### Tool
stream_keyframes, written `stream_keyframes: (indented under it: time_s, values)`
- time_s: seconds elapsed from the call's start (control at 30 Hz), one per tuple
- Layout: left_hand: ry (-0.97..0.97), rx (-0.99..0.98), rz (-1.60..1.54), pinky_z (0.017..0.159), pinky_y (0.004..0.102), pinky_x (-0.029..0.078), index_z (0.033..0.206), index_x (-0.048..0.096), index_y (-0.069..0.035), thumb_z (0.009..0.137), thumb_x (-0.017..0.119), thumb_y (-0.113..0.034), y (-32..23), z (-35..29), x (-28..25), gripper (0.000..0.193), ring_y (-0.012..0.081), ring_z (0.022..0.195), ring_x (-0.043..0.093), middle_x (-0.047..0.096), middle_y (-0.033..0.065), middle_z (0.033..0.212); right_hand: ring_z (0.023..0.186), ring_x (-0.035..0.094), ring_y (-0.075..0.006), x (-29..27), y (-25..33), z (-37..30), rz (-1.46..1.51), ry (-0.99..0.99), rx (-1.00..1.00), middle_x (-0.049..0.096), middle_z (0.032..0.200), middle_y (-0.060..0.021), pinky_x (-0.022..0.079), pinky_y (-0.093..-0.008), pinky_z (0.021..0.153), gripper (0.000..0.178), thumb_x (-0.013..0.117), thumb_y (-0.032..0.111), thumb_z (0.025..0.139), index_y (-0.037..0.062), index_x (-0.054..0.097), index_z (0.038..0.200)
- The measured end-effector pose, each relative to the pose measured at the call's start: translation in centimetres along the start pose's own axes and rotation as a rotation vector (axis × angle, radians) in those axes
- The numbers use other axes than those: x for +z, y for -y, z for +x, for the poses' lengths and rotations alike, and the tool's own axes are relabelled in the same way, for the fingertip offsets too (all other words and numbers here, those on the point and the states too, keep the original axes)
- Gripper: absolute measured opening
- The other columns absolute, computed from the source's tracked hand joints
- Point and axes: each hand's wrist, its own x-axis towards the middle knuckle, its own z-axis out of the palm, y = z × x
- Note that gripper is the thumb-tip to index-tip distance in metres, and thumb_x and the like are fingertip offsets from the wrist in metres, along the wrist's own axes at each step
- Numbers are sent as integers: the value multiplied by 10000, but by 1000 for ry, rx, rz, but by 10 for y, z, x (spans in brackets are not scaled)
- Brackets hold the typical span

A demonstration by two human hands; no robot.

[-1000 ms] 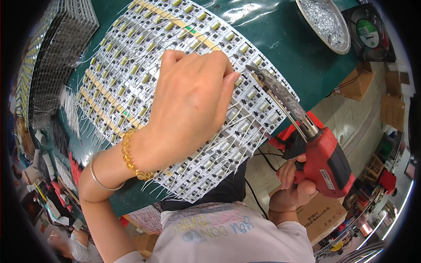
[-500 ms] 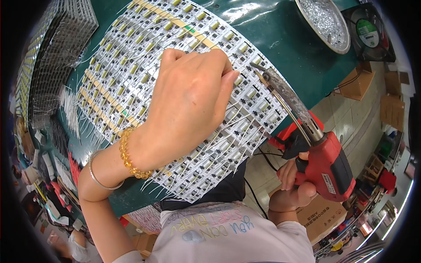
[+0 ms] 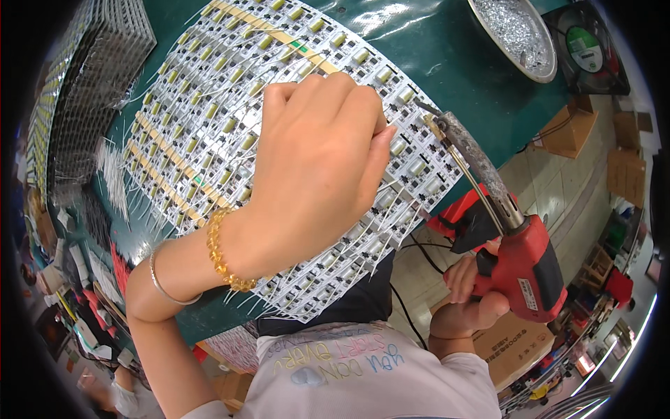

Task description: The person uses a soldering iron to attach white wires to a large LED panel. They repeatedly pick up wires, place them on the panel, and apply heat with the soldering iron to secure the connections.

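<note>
A large white sheet of joined circuit boards [image 3: 419, 167], set with yellow-green components and thin white wires, lies at the front edge of the table. Over its middle, my left hand [image 3: 317, 150] is closed, thumb pressed to the bent fingers; whatever they pinch is hidden. In my right hand [image 3: 467, 300] is a red and black soldering gun [image 3: 527, 269], gripped by its handle. Its long barrel slants up and left, with the dark tip [image 3: 427, 107] over the boards' right side, just right of my left fingers. Beside the barrel runs a thin metal feed tube.
A round tray [image 3: 477, 21] of silvery bits and a black fan [image 3: 585, 49] occupy the far right of the green table [image 3: 419, 52]. At the left stand stacked board sheets [image 3: 91, 91], with loose white wires [image 3: 112, 178] nearby. A cardboard box [image 3: 513, 346] sits below my right hand.
My left hand has shifted to the right across the boards, still closed. The soldering gun's tip has also moved slightly right, while my right hand keeps its grip.
</note>
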Motion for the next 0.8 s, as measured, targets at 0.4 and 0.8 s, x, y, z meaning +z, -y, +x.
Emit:
stream_keyframes:
  time_s: [0.4,0.8]
  values:
    - [17,-16,-29,609,305,336,693,532,-39,722,679,-25,5,5,0,150,200,592,459,484,53,658,382,403,-117,-8,2,-5,-64,64,94,422,458,8,369,-257,424,782,526,639,787,-41,389,1148]
    - [37,82,132,661,335,356,676,529,-60,711,685,-21,1,8,-2,165,196,554,483,489,28,580,387,421,-112,-25,-15,-21,-252,-17,-32,432,472,11,367,-261,418,740,568,626,760,-31,463,1085]
